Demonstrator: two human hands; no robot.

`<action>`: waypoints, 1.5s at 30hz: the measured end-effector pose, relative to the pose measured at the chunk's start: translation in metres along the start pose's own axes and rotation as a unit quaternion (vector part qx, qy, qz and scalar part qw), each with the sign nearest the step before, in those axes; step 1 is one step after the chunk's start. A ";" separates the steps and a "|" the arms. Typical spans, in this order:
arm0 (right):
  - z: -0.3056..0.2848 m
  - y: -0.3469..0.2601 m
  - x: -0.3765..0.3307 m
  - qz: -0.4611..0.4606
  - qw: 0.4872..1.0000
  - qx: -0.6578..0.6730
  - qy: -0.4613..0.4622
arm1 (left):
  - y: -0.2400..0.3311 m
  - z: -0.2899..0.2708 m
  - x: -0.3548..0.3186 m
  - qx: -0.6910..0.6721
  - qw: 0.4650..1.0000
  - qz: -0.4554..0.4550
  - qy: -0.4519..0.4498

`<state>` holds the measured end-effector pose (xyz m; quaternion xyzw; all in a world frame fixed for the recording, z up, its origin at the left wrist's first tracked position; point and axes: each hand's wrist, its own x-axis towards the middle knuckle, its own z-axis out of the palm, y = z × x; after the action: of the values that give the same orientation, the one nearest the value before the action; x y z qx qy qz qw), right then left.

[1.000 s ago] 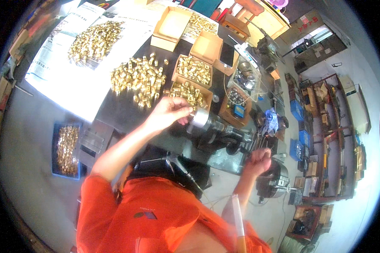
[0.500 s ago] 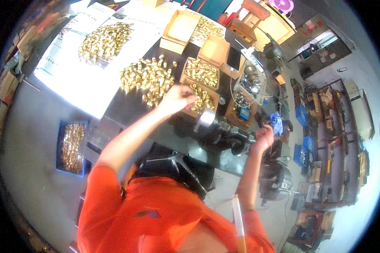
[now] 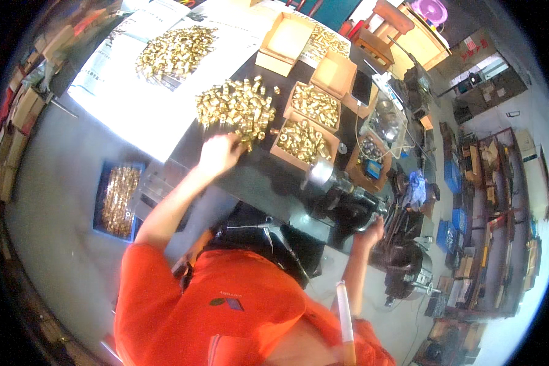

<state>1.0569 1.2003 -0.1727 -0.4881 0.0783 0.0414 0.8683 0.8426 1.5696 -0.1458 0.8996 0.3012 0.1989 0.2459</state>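
Observation:
My left hand [image 3: 221, 154] is at the near edge of a loose heap of brass fittings [image 3: 235, 107] on the dark table. Its fingers are bent together, and the tips touch the lowest pieces; whatever they pinch is too small to make out. To the right stands an open cardboard box [image 3: 291, 160] of the same fittings, with a second filled box [image 3: 335, 122] behind it. A small bench machine [image 3: 343, 196] with a round silver head sits in front of the boxes. At its right end my right hand [image 3: 372, 232] is closed round a handle, slightly blurred.
Another brass heap [image 3: 175, 52] lies on white paper [image 3: 122, 116] at far left. A blue crate [image 3: 99, 210] of brass parts stands on the floor. Right of the boxes are a tray of metal parts [image 3: 367, 177], a blue rag [image 3: 416, 188] and shelving [image 3: 500, 213]. A cigarette [image 3: 344, 311] juts up below.
My left hand has left the near box of fittings and moved left to the loose heap. My right hand has come down and nearer, by the machine's handle. The whole view has shifted a little.

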 end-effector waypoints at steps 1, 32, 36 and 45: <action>0.024 -0.009 -0.011 0.013 0.999 -0.019 0.030 | 0.002 0.005 -0.001 0.025 1.000 0.002 0.012; 0.000 -0.015 -0.034 -0.043 0.999 -0.033 -0.005 | 0.103 -0.012 0.009 -0.617 0.743 0.062 -0.251; 0.001 -0.022 -0.044 -0.042 0.997 -0.063 -0.001 | 0.100 -0.010 0.018 -0.575 0.765 0.061 -0.282; 0.024 -0.080 -0.057 -0.059 0.987 -0.045 -0.141 | 0.097 -0.006 0.018 -0.622 0.720 0.083 -0.295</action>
<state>1.0143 1.1797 -0.0833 -0.5193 -0.0762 0.0619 0.8489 0.8959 1.5149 -0.0824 0.5785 -0.0542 0.0855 0.8094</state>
